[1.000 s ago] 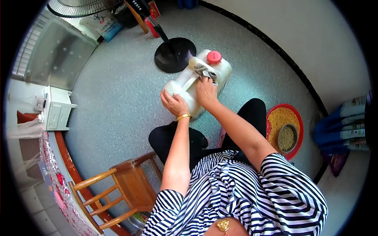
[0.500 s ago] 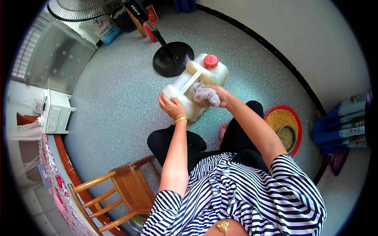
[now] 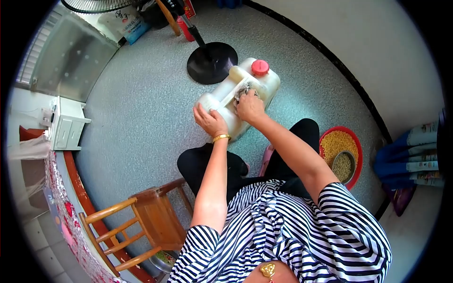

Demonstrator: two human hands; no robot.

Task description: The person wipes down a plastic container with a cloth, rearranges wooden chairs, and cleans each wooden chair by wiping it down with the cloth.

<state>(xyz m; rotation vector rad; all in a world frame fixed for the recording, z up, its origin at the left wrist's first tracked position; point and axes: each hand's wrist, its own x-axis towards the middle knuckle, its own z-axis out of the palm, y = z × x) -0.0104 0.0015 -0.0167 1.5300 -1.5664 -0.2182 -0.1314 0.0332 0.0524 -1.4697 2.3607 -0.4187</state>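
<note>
Wooden chair near the floor's lower left edge. Left hand on the left end of the pale jug, fingers spread over the shoulder. Jug is mid-floor, in front of the knees, just beside the black fan base; upright or tilted, can't tell. Grey cloth bunched against the jug by the handle; right hand holds it, fingers closed on it. Cloth-on-jug contact looks underway; area covered or left can't be judged. Red cap is on. Red basin toward the floor's right edge, metal bowl inside.
</note>
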